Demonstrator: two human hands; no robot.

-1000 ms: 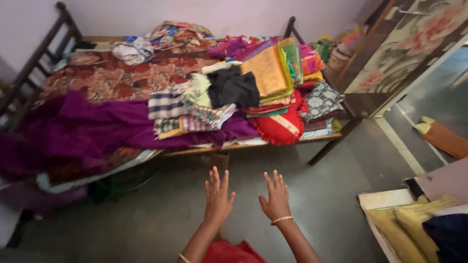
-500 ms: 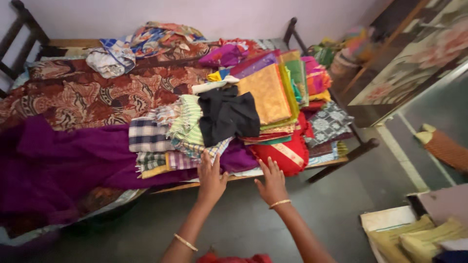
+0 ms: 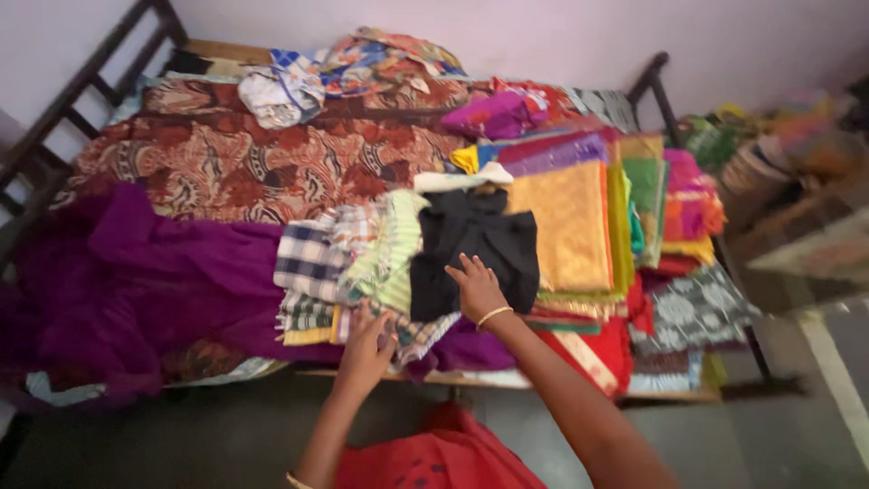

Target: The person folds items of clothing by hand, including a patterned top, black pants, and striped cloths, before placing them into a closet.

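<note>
Black folded cloth garment point(image 3: 475, 249) sits on top of the fabric stack mid-bed, overlapping the yellow-gold folded sari point(image 3: 570, 222) beside it. Right hand point(image 3: 477, 286) lies flat on the garment's lower edge, fingers spread and pressing down, probably to pin the pile so it doesn't slide. Left hand point(image 3: 367, 349) is at the bed's front edge on the checked cotton cloths point(image 3: 312, 281), fingers curled into the fabric; whether it actually pinches a fold, cannot tell, too blurred. Striped pale-green cloth point(image 3: 389, 258) lies between the checked pieces and the black garment. Purple draped fabric point(image 3: 136, 281) spills off to the left, over the red-brown patterned bedspread point(image 3: 244, 167). Dark wooden bed frame point(image 3: 90, 81) behind.
</note>
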